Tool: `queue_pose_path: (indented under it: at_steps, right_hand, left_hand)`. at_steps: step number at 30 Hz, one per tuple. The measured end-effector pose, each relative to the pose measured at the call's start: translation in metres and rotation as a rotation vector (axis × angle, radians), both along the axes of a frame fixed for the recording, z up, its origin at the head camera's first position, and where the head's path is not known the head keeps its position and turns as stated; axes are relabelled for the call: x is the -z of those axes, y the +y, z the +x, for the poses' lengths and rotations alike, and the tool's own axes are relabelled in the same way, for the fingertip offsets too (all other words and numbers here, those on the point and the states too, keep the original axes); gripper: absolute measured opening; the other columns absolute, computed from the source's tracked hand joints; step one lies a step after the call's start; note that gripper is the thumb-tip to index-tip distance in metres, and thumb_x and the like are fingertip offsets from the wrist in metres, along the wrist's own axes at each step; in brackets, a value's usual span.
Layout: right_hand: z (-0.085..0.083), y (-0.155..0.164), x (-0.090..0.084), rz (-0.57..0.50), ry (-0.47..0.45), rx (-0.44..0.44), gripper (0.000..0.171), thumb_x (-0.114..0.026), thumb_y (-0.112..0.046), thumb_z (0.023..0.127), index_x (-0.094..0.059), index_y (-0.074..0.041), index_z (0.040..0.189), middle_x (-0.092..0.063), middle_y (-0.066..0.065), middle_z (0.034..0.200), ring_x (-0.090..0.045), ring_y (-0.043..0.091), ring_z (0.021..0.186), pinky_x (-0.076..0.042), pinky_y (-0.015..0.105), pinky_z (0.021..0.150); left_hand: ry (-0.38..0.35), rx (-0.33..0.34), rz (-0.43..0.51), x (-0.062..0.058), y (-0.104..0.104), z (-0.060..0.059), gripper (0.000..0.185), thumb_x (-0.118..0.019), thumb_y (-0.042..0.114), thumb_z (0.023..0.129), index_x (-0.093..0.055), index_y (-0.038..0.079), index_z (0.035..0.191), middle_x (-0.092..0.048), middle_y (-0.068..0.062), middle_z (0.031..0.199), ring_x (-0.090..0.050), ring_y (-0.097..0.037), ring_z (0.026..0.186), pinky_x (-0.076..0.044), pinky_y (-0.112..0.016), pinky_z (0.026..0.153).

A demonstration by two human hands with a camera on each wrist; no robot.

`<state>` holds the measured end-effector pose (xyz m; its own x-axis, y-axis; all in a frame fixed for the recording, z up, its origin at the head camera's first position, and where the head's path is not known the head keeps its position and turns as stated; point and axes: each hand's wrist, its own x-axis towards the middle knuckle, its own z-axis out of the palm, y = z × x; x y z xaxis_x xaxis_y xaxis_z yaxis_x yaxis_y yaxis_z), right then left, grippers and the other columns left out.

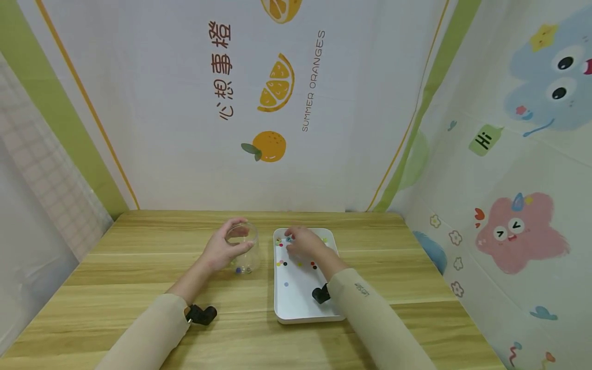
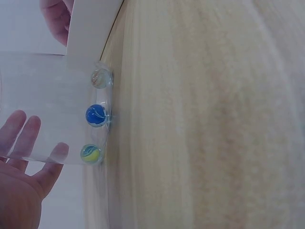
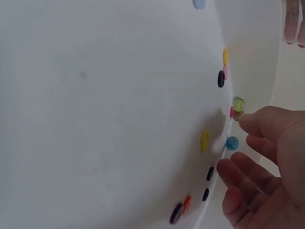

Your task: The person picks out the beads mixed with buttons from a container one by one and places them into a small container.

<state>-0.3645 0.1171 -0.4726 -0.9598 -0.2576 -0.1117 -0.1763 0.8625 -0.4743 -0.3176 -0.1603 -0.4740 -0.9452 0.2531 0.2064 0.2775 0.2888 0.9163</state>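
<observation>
My left hand (image 1: 219,250) grips a clear container (image 1: 250,252) from its left side, fingers and thumb around the wall. At its bottom, in the left wrist view, lie a blue marble (image 2: 96,115), a yellow-green marble (image 2: 90,153) and a clear brownish marble (image 2: 100,78). Over the far end of a white tray (image 1: 302,306) hovers my right hand (image 1: 306,243), thumb and fingers parted. In the right wrist view a light-blue marble (image 3: 232,143) shows in the gap between them. A greenish marble (image 3: 238,103) and a brownish one sit by the thumb tip.
Several buttons lie scattered in the tray, among them a yellow button (image 3: 205,141), a dark button (image 3: 176,213) and a pale blue button (image 1: 286,284). The tray stands right of the container on the wooden table (image 1: 240,339). A printed curtain (image 1: 185,169) hangs behind.
</observation>
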Motion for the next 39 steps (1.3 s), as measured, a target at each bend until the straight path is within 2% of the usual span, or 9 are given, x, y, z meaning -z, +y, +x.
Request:
queue_pose_path:
  at_steps: [4, 10, 21, 26, 32, 39]
  right_hand:
    - [-0.0023, -0.0038, 0.0018, 0.081, 0.014, 0.003, 0.044, -0.076, -0.027, 0.104, -0.067, -0.018, 0.146, -0.064, 0.008, 0.147, -0.065, 0.025, 0.125, -0.056, 0.047, 0.115]
    - [-0.0004, -0.0067, -0.0013, 0.124, 0.013, 0.016, 0.043, -0.074, -0.027, 0.105, -0.066, -0.016, 0.146, -0.06, 0.01, 0.154, -0.064, 0.026, 0.125, -0.054, 0.047, 0.119]
    - [0.0063, -0.0068, -0.0076, 0.116, 0.019, 0.035, 0.033, -0.072, -0.021, 0.105, -0.068, -0.014, 0.137, -0.067, 0.005, 0.13, -0.062, 0.022, 0.106, -0.059, 0.039, 0.102]
    - [0.0045, -0.0068, -0.0076, 0.129, 0.023, 0.036, 0.03, -0.072, -0.018, 0.105, -0.069, -0.012, 0.134, -0.069, 0.006, 0.129, -0.062, 0.022, 0.107, -0.059, 0.041, 0.104]
    - [0.0041, -0.0056, -0.0069, 0.164, 0.039, 0.031, 0.016, -0.072, -0.013, 0.104, -0.075, -0.009, 0.119, -0.071, 0.006, 0.119, -0.062, 0.022, 0.104, -0.059, 0.041, 0.102]
    - [0.0006, 0.001, -0.0046, 0.176, 0.052, 0.045, 0.016, -0.076, -0.014, 0.1, -0.075, -0.014, 0.116, -0.073, 0.003, 0.117, -0.063, 0.021, 0.101, -0.059, 0.04, 0.097]
  left_hand:
    - [0.001, 0.0, 0.002, -0.0001, 0.0, 0.0002, 0.071, -0.08, 0.017, 0.099, -0.045, 0.008, 0.16, -0.059, -0.028, 0.155, -0.056, -0.048, 0.146, -0.062, -0.054, 0.106]
    - [-0.001, 0.003, 0.004, -0.0008, 0.0001, 0.0007, 0.069, -0.08, 0.017, 0.099, -0.046, 0.01, 0.159, -0.059, -0.027, 0.155, -0.056, -0.048, 0.146, -0.062, -0.054, 0.106]
    - [-0.003, 0.006, 0.003, -0.0007, 0.0005, 0.0003, 0.07, -0.08, 0.018, 0.099, -0.045, 0.008, 0.16, -0.059, -0.027, 0.156, -0.056, -0.048, 0.146, -0.061, -0.056, 0.107]
    - [-0.001, 0.002, 0.003, -0.0002, 0.0009, 0.0006, 0.07, -0.08, 0.018, 0.099, -0.045, 0.008, 0.159, -0.059, -0.028, 0.155, -0.056, -0.048, 0.146, -0.06, -0.057, 0.109]
    - [-0.002, 0.0, 0.0, 0.0011, 0.0008, 0.0002, 0.071, -0.08, 0.018, 0.099, -0.045, 0.007, 0.16, -0.059, -0.027, 0.155, -0.056, -0.048, 0.146, -0.061, -0.056, 0.107]
    - [-0.002, -0.004, -0.007, 0.0002, 0.0003, 0.0002, 0.07, -0.08, 0.02, 0.1, -0.045, 0.009, 0.159, -0.06, -0.025, 0.155, -0.056, -0.047, 0.146, -0.061, -0.054, 0.106]
